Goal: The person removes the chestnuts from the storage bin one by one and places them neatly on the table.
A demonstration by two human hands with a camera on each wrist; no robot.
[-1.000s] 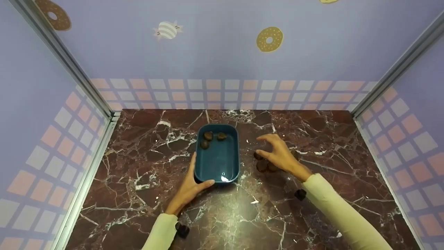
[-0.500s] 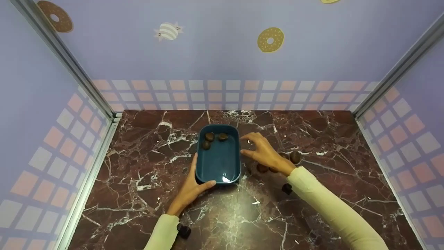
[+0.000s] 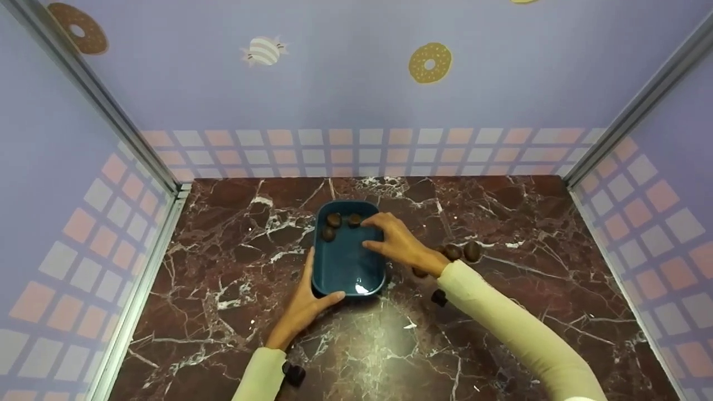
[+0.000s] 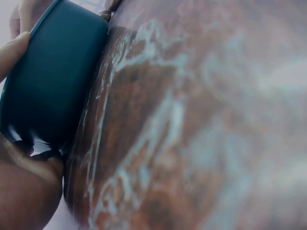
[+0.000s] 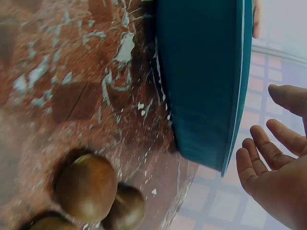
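teal dish (image 3: 344,264): roundish rectangle, sitting flat
chestnuts inside (image 3: 333,220): just three, far end
loose chestnuts (image 3: 472,251): brown bunch, dish's right

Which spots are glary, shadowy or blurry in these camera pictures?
Head view: a white glint in the blue dish, a pale sheen on the tabletop; left wrist view: the tabletop blurs and washes out toward the right; right wrist view: dark shadows beside the brown nuts.

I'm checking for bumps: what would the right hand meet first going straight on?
Likely the nearest round, brown nut inside the rectangular teal tray, just ahead of the right hand; height is unclear, so it might pass above.
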